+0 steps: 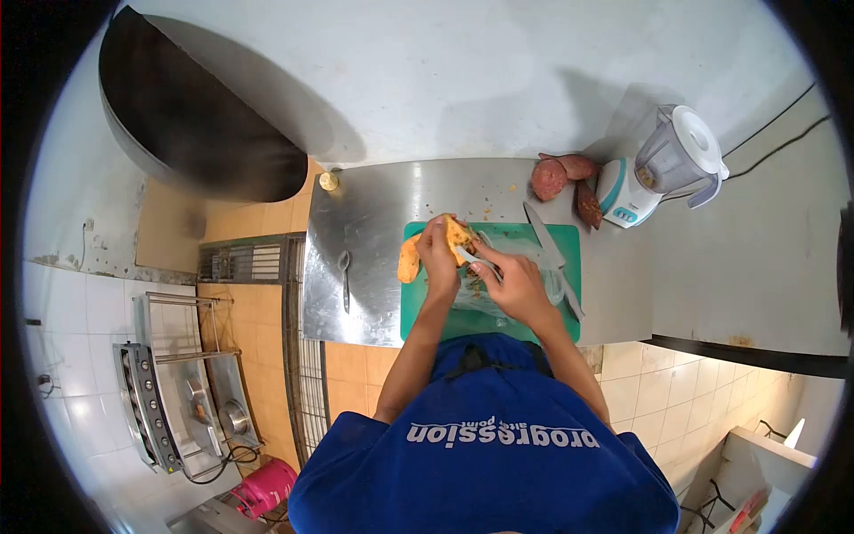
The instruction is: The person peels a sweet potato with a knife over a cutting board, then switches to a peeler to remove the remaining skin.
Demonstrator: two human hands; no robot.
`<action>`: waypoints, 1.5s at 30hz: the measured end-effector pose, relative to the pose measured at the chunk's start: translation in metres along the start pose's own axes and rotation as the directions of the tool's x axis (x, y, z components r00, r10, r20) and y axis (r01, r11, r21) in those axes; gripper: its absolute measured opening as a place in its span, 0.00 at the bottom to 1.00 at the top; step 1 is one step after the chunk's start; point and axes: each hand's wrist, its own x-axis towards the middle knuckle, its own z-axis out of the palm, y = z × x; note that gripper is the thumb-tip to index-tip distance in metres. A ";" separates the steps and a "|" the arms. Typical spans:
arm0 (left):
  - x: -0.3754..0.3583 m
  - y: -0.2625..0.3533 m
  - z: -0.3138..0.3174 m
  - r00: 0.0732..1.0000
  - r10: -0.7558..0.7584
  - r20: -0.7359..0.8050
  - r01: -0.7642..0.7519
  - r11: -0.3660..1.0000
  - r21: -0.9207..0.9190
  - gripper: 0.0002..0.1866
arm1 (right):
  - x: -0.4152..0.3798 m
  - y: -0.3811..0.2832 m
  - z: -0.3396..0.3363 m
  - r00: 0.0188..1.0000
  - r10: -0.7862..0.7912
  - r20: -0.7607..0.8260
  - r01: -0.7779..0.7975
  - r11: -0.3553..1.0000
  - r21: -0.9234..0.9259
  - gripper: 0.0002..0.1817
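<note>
Steel worktop [374,267], brushed and rectangular, carries everything; the green plastic cutting board [560,245] lying on it serves as landmark. Beyond the board's far right corner stands a white-and-teal blender with a clear jug [663,165]. Just beside that corner lie three unpeeled reddish sweet potatoes [556,176]. On the board's right half rests a long steel kitchen knife [551,254], blade pointing away from the person. Off the board's left edge, on bare steel, lies a small metal spoon [345,276].

Above the board's middle, the left hand [438,258] is clamped round an orange, partly peeled sweet potato [459,235], held up off the board. The right hand [511,285] is closed on a small peeler, too small to make out clearly, with its tip at the tuber. A long orange peeled piece [409,260] sits at the board's left edge.

Judgement: peeling looks under way. Best done with short strokes away from the holding thumb, turning the tuber between strokes, parings dropping onto the board; a wet tuber may slip, so grip firm.
</note>
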 end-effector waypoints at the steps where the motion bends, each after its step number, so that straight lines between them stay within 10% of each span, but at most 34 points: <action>1: 0.003 -0.002 0.001 0.997 -0.040 -0.063 0.036 0.997 -0.073 0.18 | -0.005 0.002 0.002 1.000 -0.001 -0.001 0.001 1.000 0.001 0.22; 4: 0.020 0.019 0.002 0.993 -0.088 -0.074 0.062 0.953 -0.297 0.18 | -0.025 0.022 0.016 0.979 0.067 0.191 -0.026 0.978 -0.208 0.21; 7: 0.029 0.037 0.005 0.995 0.098 -0.034 -0.102 0.984 -0.149 0.19 | -0.027 0.030 0.017 0.940 0.178 0.289 -0.119 0.970 -0.210 0.22; 13: 0.017 0.013 -0.007 0.983 0.180 0.026 -0.182 0.975 0.125 0.18 | 0.005 -0.008 -0.017 0.991 0.122 0.057 -0.122 0.993 -0.002 0.24; 28: 0.011 0.020 -0.002 0.911 0.301 0.283 -0.368 0.901 0.228 0.17 | 0.006 -0.017 -0.025 0.977 0.160 0.144 -0.162 0.987 0.007 0.23; 31: 0.018 0.031 0.001 0.970 0.202 0.135 -0.174 0.966 -0.190 0.17 | -0.007 0.001 -0.007 0.980 0.084 0.181 -0.076 0.996 -0.048 0.23; 34: 0.024 0.051 0.010 0.923 0.352 0.159 -0.363 0.931 0.045 0.17 | -0.018 0.019 0.016 0.939 0.115 0.324 -0.056 0.981 -0.184 0.22; 42: 0.026 0.019 -0.026 0.985 0.165 0.040 -0.166 0.986 0.031 0.17 | -0.017 0.051 0.001 0.986 0.164 -0.026 -0.154 0.963 0.220 0.33; 45: 0.017 0.020 -0.032 0.996 0.076 0.038 -0.077 0.997 0.032 0.17 | -0.039 0.102 0.032 0.864 0.443 0.241 -0.504 0.750 0.428 0.33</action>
